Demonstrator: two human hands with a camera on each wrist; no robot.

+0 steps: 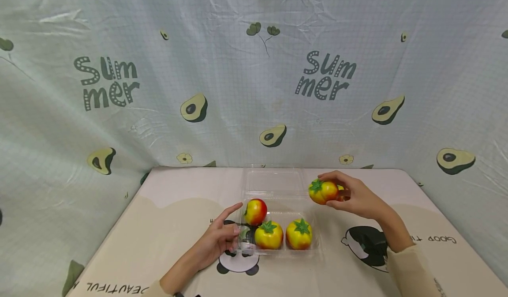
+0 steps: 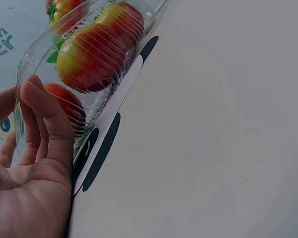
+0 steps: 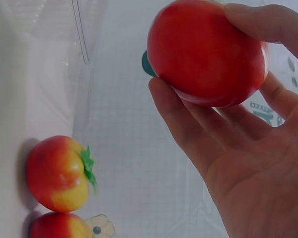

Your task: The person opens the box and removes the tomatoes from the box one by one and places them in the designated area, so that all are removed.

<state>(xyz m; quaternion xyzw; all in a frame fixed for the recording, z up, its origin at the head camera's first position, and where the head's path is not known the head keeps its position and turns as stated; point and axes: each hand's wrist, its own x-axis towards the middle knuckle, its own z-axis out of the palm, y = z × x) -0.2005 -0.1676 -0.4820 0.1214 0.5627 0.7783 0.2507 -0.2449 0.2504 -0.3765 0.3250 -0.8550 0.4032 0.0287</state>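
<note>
In the head view, my right hand [image 1: 355, 196] holds a yellow-red tomato [image 1: 322, 192] with a green leafy top, raised near the right side of a clear plastic box [image 1: 293, 252]. The right wrist view shows the thumb on one side of this tomato [image 3: 208, 52] and fingers curled under it. My left hand [image 1: 216, 239] holds the box's left rim, its index finger stretched forward. Up close, the thumb lies against the clear wall [image 2: 97, 106]. Inside the box sit a tipped tomato [image 1: 255, 212] at back left and two upright tomatoes [image 1: 269, 235] along the front.
The box's clear lid [image 1: 274, 181] lies folded back toward the wall. Beneath everything is a pale printed tablecloth [image 1: 178, 226] with panda drawings and lettering. A hanging cloth [image 1: 230, 67] with avocado prints encloses the table's back and sides.
</note>
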